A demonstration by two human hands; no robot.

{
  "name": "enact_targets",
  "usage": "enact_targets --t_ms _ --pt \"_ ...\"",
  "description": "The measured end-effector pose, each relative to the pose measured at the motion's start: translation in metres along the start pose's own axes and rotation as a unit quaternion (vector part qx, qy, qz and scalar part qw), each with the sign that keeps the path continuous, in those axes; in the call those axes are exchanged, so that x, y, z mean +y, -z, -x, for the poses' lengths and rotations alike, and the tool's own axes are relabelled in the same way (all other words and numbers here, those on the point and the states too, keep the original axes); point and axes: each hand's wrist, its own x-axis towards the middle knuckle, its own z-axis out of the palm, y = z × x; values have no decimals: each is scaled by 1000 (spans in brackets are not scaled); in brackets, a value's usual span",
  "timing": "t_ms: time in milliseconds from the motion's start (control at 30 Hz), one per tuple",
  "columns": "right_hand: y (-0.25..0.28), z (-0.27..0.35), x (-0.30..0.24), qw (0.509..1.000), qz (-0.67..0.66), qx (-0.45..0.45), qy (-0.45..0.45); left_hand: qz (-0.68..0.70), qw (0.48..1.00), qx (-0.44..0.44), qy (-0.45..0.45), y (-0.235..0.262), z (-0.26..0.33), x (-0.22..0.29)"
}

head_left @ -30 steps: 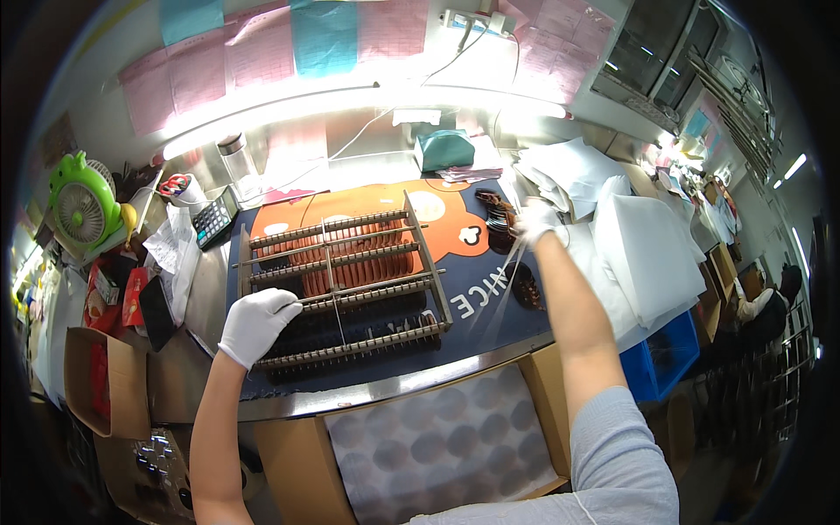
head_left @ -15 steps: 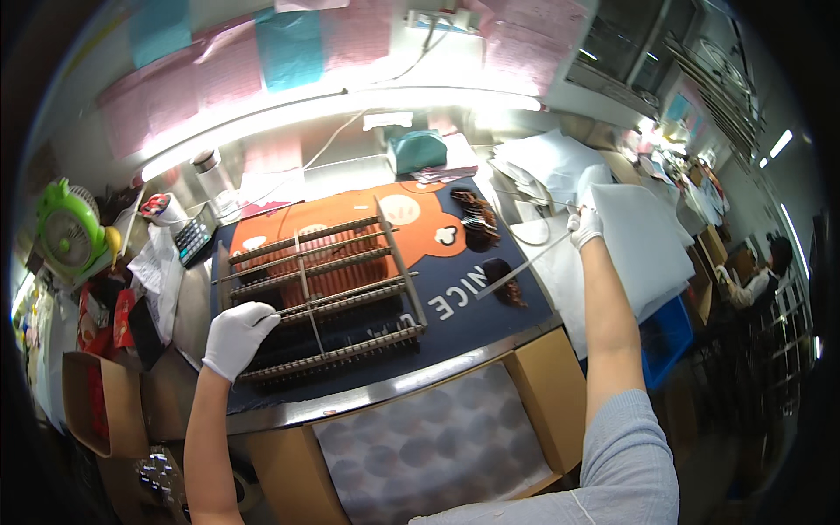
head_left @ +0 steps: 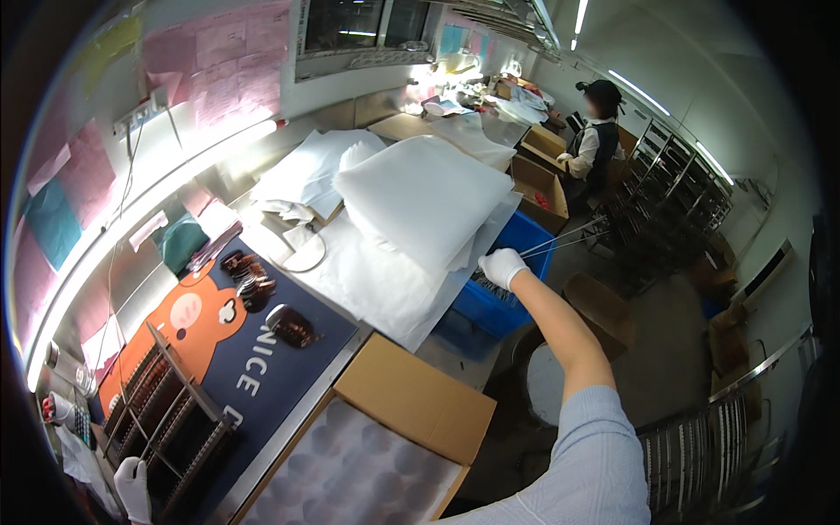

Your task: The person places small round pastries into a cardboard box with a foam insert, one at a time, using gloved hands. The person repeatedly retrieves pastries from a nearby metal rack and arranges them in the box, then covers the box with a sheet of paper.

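Note:
My right hand (head_left: pixel 501 268), in a white glove, is closed on thin metal rods (head_left: pixel 560 241) above the near side of a blue bin (head_left: pixel 490 306). Thin grey metal pieces show inside that bin beside the hand. At the lower left, my gloved left hand (head_left: pixel 132 487) is by the near left corner of a metal rack (head_left: pixel 175 385) with rows of dark brown, glossy pieces. Its fingers are curled, and whatever they hold is too small to make out. Loose brown pieces (head_left: pixel 293 325) lie on the dark blue and orange mat (head_left: pixel 302 372).
White sheets (head_left: pixel 420 192) are stacked right of the mat. An open cardboard box (head_left: pixel 411 394) with a bumpy translucent liner stands before the bench. Cardboard boxes (head_left: pixel 538 188) and a person (head_left: pixel 599 136) are beyond the bin. A round stool (head_left: pixel 547 381) is at the right.
The view has swung to the right. My right hand has moved from over the white sheets to the blue bin, with rods in it. My left hand stays near the rack's corner.

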Motion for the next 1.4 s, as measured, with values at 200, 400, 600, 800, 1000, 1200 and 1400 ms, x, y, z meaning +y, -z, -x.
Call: enact_targets --t_ms 200,400,600,800,1000,1200,1400 --pt "-68 -7 10 995 -16 -95 32 -22 999 -15 30 12 0 -48" --pt "-90 1 -3 995 4 -98 24 -31 999 -2 24 6 1 -48" --pt "-90 53 -1 963 -221 -14 -154 -4 1000 -1 2 -5 -4 -46" --pt "-59 153 -44 900 -383 109 -177 8 1000 25 9 -1 -5 -46" --pt "-98 246 -54 847 -428 208 -238 9 1000 18 8 -5 -16 -34" --pt "-104 310 -75 803 -497 171 -280 34 999 19 5 -10 -19 -49" --pt "-118 339 -107 821 -485 108 -282 13 999 29 -18 -10 -20 -53"
